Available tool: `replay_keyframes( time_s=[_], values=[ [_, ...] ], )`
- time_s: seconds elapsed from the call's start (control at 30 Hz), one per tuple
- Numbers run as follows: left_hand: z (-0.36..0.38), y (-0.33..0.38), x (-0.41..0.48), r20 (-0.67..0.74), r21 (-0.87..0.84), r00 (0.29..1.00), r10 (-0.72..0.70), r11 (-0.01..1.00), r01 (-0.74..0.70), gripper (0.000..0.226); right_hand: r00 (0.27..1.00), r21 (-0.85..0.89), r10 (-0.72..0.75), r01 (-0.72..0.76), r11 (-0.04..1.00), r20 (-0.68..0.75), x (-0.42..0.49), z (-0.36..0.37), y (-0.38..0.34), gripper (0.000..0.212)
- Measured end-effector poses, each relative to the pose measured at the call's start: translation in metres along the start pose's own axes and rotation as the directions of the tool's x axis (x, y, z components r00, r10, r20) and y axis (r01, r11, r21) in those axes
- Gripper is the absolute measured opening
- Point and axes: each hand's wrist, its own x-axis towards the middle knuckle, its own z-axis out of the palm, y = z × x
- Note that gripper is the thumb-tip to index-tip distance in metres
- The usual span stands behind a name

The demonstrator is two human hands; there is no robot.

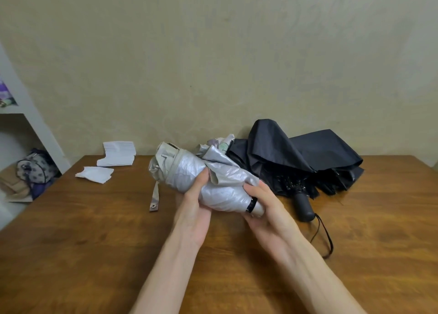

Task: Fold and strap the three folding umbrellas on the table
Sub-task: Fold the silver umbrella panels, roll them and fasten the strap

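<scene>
We hold the silver umbrella (187, 171) above the worktop (94, 242): our left hand (193, 209) grips its bunched canopy, our right hand (267, 209) wraps the handle end. To do this well, we think the loose flaps should be smoothed one way round the shaft and pinned by the left thumb before we fetch the strap (155, 195), which dangles from the far end. The black umbrella (296, 157) and the pale printed umbrella (221, 143) lie slack behind on the worktop. We find no brand or writing readable anywhere.
</scene>
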Motion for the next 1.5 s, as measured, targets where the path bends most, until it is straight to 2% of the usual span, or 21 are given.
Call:
replay_keyframes(
  time_s=[0.07, 0.2, 0.27, 0.33, 0.4, 0.47, 0.53, 0.63, 0.67, 0.73, 0.8, 0.87, 0.93, 1.0, 1.13, 1.17, 1.2, 1.27, 1.37, 1.43, 1.5],
  values=[
    [-0.001, 0.0, 0.0, -0.012, 0.002, 1.0, -0.006, 1.0, 0.006, 0.067, 1.0, -0.033, -0.024, 0.024, 0.999, 0.001, 0.002, -0.002, -0.005, 0.026],
    [-0.004, 0.005, -0.002, 0.002, 0.026, 0.998, -0.056, 0.998, 0.056, 0.062, 0.993, -0.328, -0.003, 0.042, 0.944, 0.118, -0.005, -0.01, -0.025, 0.055],
    [-0.006, 0.006, -0.002, 0.008, 0.034, 0.997, -0.07, 0.997, 0.07, 0.063, 0.98, -0.492, -0.042, 0.136, 0.86, 0.196, -0.009, -0.01, -0.032, 0.042],
    [-0.005, 0.006, -0.002, 0.007, 0.038, 0.998, -0.07, 0.997, 0.069, 0.062, 0.958, -0.535, -0.203, 0.281, 0.796, 0.202, -0.01, -0.012, -0.034, 0.025],
    [-0.005, 0.006, -0.002, 0.007, 0.05, 0.998, -0.069, 0.996, 0.068, 0.06, 0.907, -0.618, -0.37, 0.411, 0.67, 0.201, -0.008, -0.016, -0.034, 0.013],
    [-0.005, 0.006, -0.002, 0.0, 0.049, 0.997, -0.08, 0.996, 0.08, 0.061, 0.857, -0.681, -0.448, 0.487, 0.546, 0.254, -0.004, -0.02, -0.034, 0.006],
    [-0.006, 0.006, -0.001, -0.005, 0.037, 0.996, -0.092, 0.995, 0.092, 0.065, 0.841, -0.72, -0.44, 0.513, 0.467, 0.313, -0.002, -0.025, -0.032, 0.007],
    [-0.007, 0.006, -0.001, 0.009, 0.051, 0.995, -0.099, 0.994, 0.099, 0.067, 0.813, -0.785, -0.396, 0.551, 0.284, 0.427, 0.0, -0.027, -0.029, 0.029],
    [-0.007, 0.006, -0.001, 0.008, 0.055, 0.995, -0.1, 0.993, 0.1, 0.069, 0.801, -0.793, -0.401, 0.56, 0.24, 0.445, 0.002, -0.026, -0.028, 0.028],
    [-0.006, 0.005, -0.001, -0.015, 0.055, 0.994, -0.108, 0.993, 0.109, 0.073, 0.758, -0.778, -0.46, 0.596, 0.198, 0.463, 0.006, -0.025, -0.026, 0.012],
    [-0.006, 0.003, 0.0, -0.046, 0.062, 0.992, -0.115, 0.991, 0.118, 0.076, 0.732, -0.761, -0.521, 0.611, 0.219, 0.438, 0.009, -0.025, -0.024, 0.004],
    [-0.007, 0.003, 0.003, -0.077, 0.059, 0.99, -0.116, 0.991, 0.121, 0.082, 0.75, -0.747, -0.568, 0.582, 0.322, 0.34, 0.007, -0.024, -0.025, 0.009],
    [-0.007, 0.003, 0.005, -0.114, 0.056, 0.987, -0.111, 0.991, 0.118, 0.09, 0.742, -0.738, -0.615, 0.568, 0.364, 0.267, 0.004, -0.023, -0.026, 0.015],
    [-0.006, 0.003, 0.005, -0.11, 0.078, 0.989, -0.1, 0.991, 0.108, 0.094, 0.718, -0.747, -0.645, 0.575, 0.335, 0.263, 0.002, -0.022, -0.025, 0.017],
    [-0.005, 0.002, 0.003, -0.057, 0.083, 0.993, -0.105, 0.99, 0.11, 0.082, 0.63, -0.791, -0.717, 0.583, 0.183, 0.298, 0.001, -0.02, -0.022, 0.014],
    [-0.006, 0.003, 0.002, -0.053, 0.082, 0.993, -0.108, 0.99, 0.112, 0.082, 0.625, -0.787, -0.721, 0.589, 0.184, 0.299, -0.001, -0.019, -0.022, 0.014],
    [-0.006, 0.003, 0.002, -0.049, 0.085, 0.993, -0.107, 0.99, 0.11, 0.082, 0.644, -0.77, -0.707, 0.597, 0.225, 0.292, -0.003, -0.017, -0.024, 0.015],
    [-0.006, 0.005, 0.001, -0.044, 0.103, 0.995, -0.093, 0.99, 0.097, 0.079, 0.74, -0.747, -0.624, 0.558, 0.36, 0.251, -0.004, -0.019, -0.027, 0.014],
    [-0.007, 0.006, 0.002, -0.066, 0.099, 0.995, -0.079, 0.991, 0.085, 0.077, 0.885, -0.795, -0.426, 0.393, 0.463, 0.189, -0.002, -0.026, -0.035, 0.013],
    [-0.008, 0.007, 0.002, -0.075, 0.108, 0.995, -0.064, 0.992, 0.071, 0.077, 0.9, -0.784, -0.387, 0.384, 0.488, 0.2, -0.001, -0.029, -0.036, 0.009],
    [-0.007, 0.006, 0.002, -0.082, 0.114, 0.995, -0.053, 0.992, 0.063, 0.076, 0.867, -0.782, -0.451, 0.426, 0.455, 0.21, -0.002, -0.029, -0.034, 0.015]
  ],
)
